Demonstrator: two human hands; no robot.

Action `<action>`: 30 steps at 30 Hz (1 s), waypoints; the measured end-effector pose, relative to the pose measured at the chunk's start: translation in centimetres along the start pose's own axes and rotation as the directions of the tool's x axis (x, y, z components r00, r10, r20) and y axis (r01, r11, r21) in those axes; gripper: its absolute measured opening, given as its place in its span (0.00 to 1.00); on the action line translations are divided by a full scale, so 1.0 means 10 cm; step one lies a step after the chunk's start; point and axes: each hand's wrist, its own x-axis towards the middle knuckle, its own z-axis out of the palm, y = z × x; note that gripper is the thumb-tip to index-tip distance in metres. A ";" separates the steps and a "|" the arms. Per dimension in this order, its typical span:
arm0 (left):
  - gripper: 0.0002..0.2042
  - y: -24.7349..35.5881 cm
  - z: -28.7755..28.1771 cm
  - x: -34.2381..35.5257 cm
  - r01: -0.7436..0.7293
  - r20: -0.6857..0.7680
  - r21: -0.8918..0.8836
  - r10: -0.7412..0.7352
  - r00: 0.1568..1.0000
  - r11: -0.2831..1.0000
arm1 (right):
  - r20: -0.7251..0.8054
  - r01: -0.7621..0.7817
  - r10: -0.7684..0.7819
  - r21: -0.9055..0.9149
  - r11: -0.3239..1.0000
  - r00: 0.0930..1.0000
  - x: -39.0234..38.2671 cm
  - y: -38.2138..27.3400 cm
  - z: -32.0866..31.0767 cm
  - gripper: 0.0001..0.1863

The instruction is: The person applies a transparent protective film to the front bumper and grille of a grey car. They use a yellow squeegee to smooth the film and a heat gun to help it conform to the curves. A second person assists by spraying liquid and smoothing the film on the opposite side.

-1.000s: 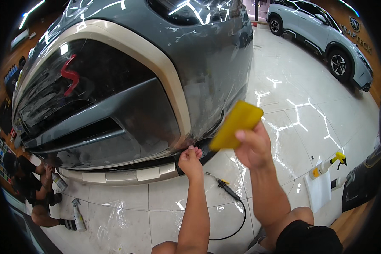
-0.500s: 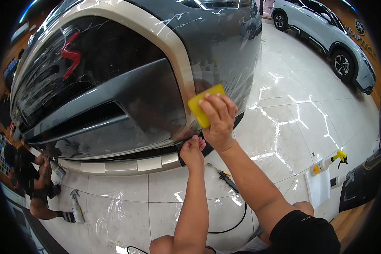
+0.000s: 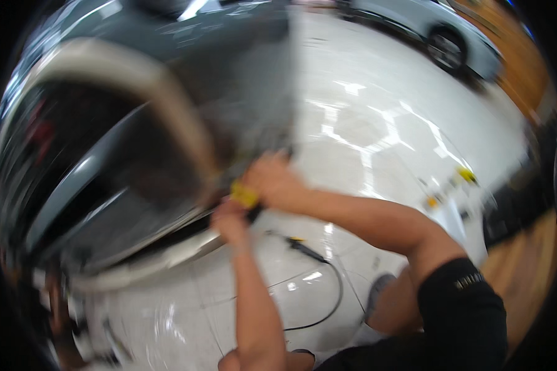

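Note:
The picture is blurred. My right hand (image 3: pixel 272 179) is closed on a yellow squeegee (image 3: pixel 244 195), low at the rear corner of a grey car (image 3: pixel 247 80), where the beige trim (image 3: pixel 182 133) comes down near the bumper. My left hand (image 3: pixel 229 219) is just below and left of the squeegee, by the bumper's dark lower edge. Its fingers are too smeared to show whether they are open or closed, or whether they hold anything.
A black wand tool (image 3: pixel 306 250) with a hose lies on the tiled floor below. Spray bottles (image 3: pixel 467 175) and a white cloth (image 3: pixel 452 216) are at right. A white car (image 3: pixel 402 18) stands behind. A blurred co-worker (image 3: pixel 59 309) is at lower left.
My right hand has brought the squeegee down and left, close to my left hand, which has moved left in the picture. The view has swung, tilting the car and floor.

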 end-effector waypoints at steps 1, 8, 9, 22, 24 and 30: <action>0.06 -0.02 -0.11 0.08 0.012 0.033 0.011 -0.012 0.999 1.000 | 0.225 -0.038 -0.014 0.225 0.974 0.974 -0.59 0.04 0.45 0.16; 0.13 0.59 -0.55 -0.09 -0.056 -0.279 0.186 0.107 0.954 0.981 | 0.941 -0.819 0.195 0.125 0.560 0.276 -3.62 0.30 1.08 0.21; 0.13 0.75 -0.70 -0.12 -0.061 -0.320 0.265 0.148 0.936 0.962 | 0.850 -0.794 0.311 0.187 0.578 0.426 -3.76 0.33 1.22 0.20; 0.09 1.02 -0.65 -0.33 -0.106 -0.367 0.223 0.184 0.912 0.969 | -0.568 -0.913 0.721 0.166 -0.372 -0.397 -4.67 3.65 0.40 0.48; 0.10 0.89 -0.66 -0.31 -0.078 -0.308 0.230 0.148 0.940 0.970 | -0.578 -0.954 0.760 0.203 -0.219 -0.297 -5.00 3.90 0.39 0.43; 0.09 1.07 -0.48 -0.21 -0.115 -0.313 0.243 0.190 0.931 0.963 | -0.384 -0.784 0.902 0.491 0.379 0.195 -4.01 3.21 0.29 0.29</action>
